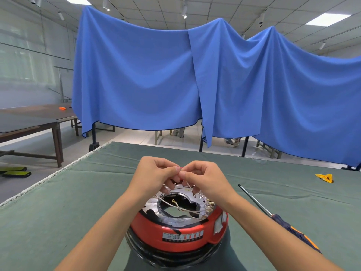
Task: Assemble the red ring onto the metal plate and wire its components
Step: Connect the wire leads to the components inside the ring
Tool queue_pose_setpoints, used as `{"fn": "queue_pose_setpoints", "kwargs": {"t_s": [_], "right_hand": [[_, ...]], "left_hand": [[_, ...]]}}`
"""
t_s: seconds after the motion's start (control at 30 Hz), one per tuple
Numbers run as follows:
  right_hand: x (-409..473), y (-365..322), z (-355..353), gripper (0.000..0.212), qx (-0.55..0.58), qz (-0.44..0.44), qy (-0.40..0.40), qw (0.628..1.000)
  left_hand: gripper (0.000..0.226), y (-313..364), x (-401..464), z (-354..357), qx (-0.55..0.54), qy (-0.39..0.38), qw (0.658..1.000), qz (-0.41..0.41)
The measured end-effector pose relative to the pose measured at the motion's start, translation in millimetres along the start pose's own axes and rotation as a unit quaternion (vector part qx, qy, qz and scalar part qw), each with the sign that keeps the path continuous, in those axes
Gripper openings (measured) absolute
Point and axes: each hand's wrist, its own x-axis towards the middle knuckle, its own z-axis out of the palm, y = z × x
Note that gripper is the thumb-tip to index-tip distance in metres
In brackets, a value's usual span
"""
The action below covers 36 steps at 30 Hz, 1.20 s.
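A red ring (pixel 175 229) with a white label sits around a silver metal plate (pixel 152 204) on a black base, close to me at the table's front. Thin pale wires (pixel 187 210) with small ring terminals cross the plate's central hole. My left hand (pixel 154 173) and my right hand (pixel 203 177) meet above the far side of the plate, fingertips pinched together on a wire end. Both thumbs and forefingers touch at the same spot. What lies under the hands on the far rim is hidden.
A screwdriver (pixel 273 216) with a dark and orange handle lies on the green table cover (pixel 78 202) to the right of the ring. A yellow object (pixel 325 178) rests farther right. Blue cloth (pixel 175 75) hangs behind the table. Brown tables stand at the left.
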Motion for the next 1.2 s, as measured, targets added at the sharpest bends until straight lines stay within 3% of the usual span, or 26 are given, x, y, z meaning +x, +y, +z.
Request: {"fn": "queue_pose_setpoints", "kwargs": {"t_s": [0.13, 0.23, 0.37, 0.47, 0.67, 0.93, 1.2], "right_hand": [[2, 2, 5, 0.013, 0.006, -0.029, 0.024, 0.999], [3, 3, 6, 0.012, 0.017, -0.021, 0.021, 0.999], [4, 4, 7, 0.01, 0.007, -0.01, 0.014, 1.0], [7, 5, 9, 0.012, -0.008, 0.0, 0.011, 1.0], [17, 9, 23, 0.019, -0.169, 0.01, 0.005, 0.985], [35, 6, 61, 0.012, -0.342, -0.03, -0.009, 0.939], [39, 14, 70, 0.012, -0.396, -0.04, 0.018, 0.917]], "left_hand": [[0.012, 6, -1, -10, -0.038, -0.038, 0.997, -0.05], [0.013, 5, 3, -17, -0.023, 0.012, 0.997, -0.07], [0.018, -10, 11, -29, 0.167, 0.144, 0.975, -0.039], [0.015, -22, 11, -37, 0.278, 0.17, 0.944, -0.059], [0.016, -39, 15, -39, 0.129, 0.151, 0.974, -0.105], [0.018, -62, 20, -41, 0.089, 0.204, 0.971, -0.087], [0.029, -68, 20, -40, -0.005, 0.223, 0.97, -0.099]]}}
